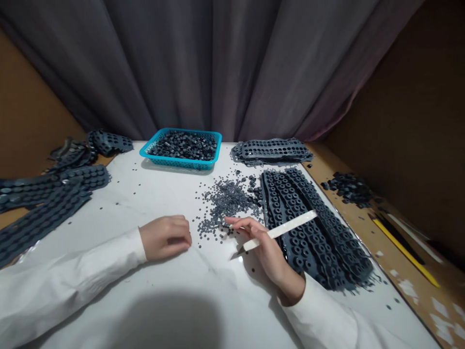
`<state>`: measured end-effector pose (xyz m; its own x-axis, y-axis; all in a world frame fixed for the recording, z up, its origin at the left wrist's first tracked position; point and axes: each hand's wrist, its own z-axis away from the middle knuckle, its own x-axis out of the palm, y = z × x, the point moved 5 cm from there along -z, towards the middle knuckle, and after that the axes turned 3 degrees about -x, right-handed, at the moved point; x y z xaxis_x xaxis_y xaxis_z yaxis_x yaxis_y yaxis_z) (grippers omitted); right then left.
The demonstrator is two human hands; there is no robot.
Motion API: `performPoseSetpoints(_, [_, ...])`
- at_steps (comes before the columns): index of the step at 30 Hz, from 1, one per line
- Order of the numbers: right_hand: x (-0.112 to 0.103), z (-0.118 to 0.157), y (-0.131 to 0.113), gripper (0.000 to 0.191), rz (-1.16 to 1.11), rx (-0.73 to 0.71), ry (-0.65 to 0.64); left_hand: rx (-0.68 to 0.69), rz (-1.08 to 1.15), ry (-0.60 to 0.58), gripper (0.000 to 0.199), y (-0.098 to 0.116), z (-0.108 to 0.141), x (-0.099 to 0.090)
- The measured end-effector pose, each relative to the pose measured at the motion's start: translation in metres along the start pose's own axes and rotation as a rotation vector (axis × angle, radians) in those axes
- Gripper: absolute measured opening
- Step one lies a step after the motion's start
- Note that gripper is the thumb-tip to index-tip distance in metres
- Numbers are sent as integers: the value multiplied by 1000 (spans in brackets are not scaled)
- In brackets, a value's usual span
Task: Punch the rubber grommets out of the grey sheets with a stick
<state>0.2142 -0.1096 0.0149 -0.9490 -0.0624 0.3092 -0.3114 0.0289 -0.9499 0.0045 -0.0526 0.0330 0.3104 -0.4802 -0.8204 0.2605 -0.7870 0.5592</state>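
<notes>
My right hand (267, 252) holds a slim craft knife (290, 226) with a white handle, its short dark blade pointing left and down just above the white tabletop (174, 300). The index finger stretches out toward a scatter of small dark discs (230, 198). Left of it my left hand (165, 237) rests on the table with curled fingers; whatever they hold, if anything, is hidden. Beside my right wrist lie dark moulded rubber sheets (290, 203) with rows of ring-shaped parts.
A blue basket (217, 157) full of small dark pieces stands at the back. Behind the rubber sheets lies a stack of perforated sheets (272, 150). More moulded strips (47, 198) lie at left. Loose dark pieces (348, 189) and a yellow knife (407, 252) lie at right.
</notes>
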Motion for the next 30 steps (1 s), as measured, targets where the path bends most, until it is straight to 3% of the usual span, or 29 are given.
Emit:
performPoseSetpoints(3, [-5, 1, -6, 27, 20, -21, 72, 74, 81, -131, 10, 7, -11, 21])
performPoseSetpoints(6, [-9, 0, -8, 28, 28, -31, 128, 88, 78, -178, 11, 4, -39, 35])
performPoseSetpoints(9, [-13, -2, -11, 28, 41, -61, 162, 89, 62, -181, 12, -2, -76, 35])
performPoseSetpoints(12, [-15, -2, -18, 27, 62, -82, 164, 84, 56, -183, 13, -5, -107, 18])
performPoseSetpoints(14, [-12, 0, -21, 29, 102, -1, 44, 69, 54, -176, 13, -6, -119, 2])
performPoseSetpoints(16, [-4, 5, -20, 33, 191, 181, -197, 36, 46, -174, 14, -6, -122, -14])
performPoseSetpoints(19, [2, 20, -9, 38, 334, 527, -527, -55, 41, -222, 18, -1, -105, -24])
performPoseSetpoints(21, [-1, 21, -2, 38, 349, 618, -542, -137, 56, -294, 18, 8, -81, -18])
performPoseSetpoints(22, [-4, 16, -1, 37, 341, 565, -458, -175, 67, -337, 17, 15, -66, -12])
performPoseSetpoints(26, [-23, -6, -15, 26, 277, 75, 49, -281, 86, -496, 13, 47, -6, 19])
performPoseSetpoints(28, [-25, -7, -20, 26, 216, -26, 108, -178, 125, -545, 28, 65, 17, 34])
performPoseSetpoints(30, [-24, -7, -23, 27, 173, -72, 90, -47, 61, -497, 39, 75, 33, 43])
